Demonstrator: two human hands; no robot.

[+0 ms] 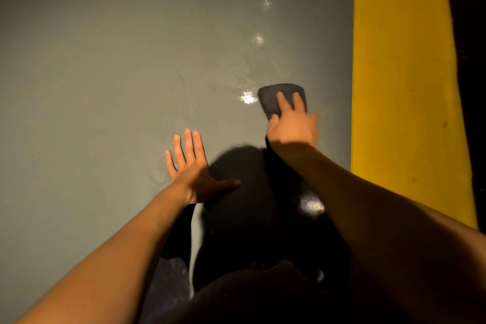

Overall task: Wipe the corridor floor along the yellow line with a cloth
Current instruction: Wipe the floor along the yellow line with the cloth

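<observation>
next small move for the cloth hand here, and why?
Probably slide the cloth forward, parallel to the yellow line. The right hand presses it flat on the grey floor, wet streaks shine ahead of it, and the left hand is braced flat on the floor.

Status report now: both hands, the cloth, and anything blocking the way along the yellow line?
Right hand presses the dark cloth on the grey floor, left of the yellow line. Left hand flat on floor, fingers spread. Wet streaks ahead; nothing blocking.
</observation>
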